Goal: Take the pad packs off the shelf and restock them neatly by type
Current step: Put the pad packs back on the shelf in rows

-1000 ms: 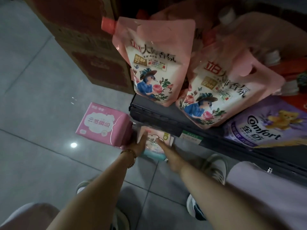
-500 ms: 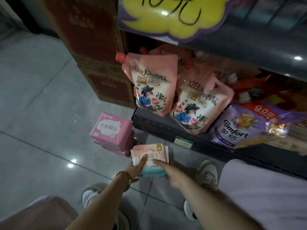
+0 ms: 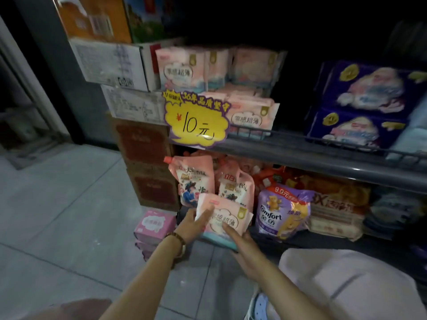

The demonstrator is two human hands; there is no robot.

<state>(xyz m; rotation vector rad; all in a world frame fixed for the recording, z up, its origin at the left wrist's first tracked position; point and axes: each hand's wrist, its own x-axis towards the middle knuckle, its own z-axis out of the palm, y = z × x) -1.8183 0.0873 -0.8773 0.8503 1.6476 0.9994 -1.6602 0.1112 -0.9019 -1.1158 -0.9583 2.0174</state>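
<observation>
Restocking the shelf (image 3: 300, 158)
Clear its front rail (image 3: 291, 136), set label-forward on the matching stack (image 3: 251, 116) at its left end; the pad pack (image 3: 225, 221) hangs below that edge, left hand (image 3: 193, 225) and right hand (image 3: 246, 249) pinching its sides, thumbs on top.

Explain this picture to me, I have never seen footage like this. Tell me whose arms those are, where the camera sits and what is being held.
There is no machine: a person wears one camera on the head, looking forward and down. Each grip is a bare hand. The left grip and the right grip together hold a pink pad pack above the floor. Matching packs sit on the upper shelf by a yellow price sign. Detergent pouches stand on the lower shelf, and pink boxes are stacked on the floor.
</observation>
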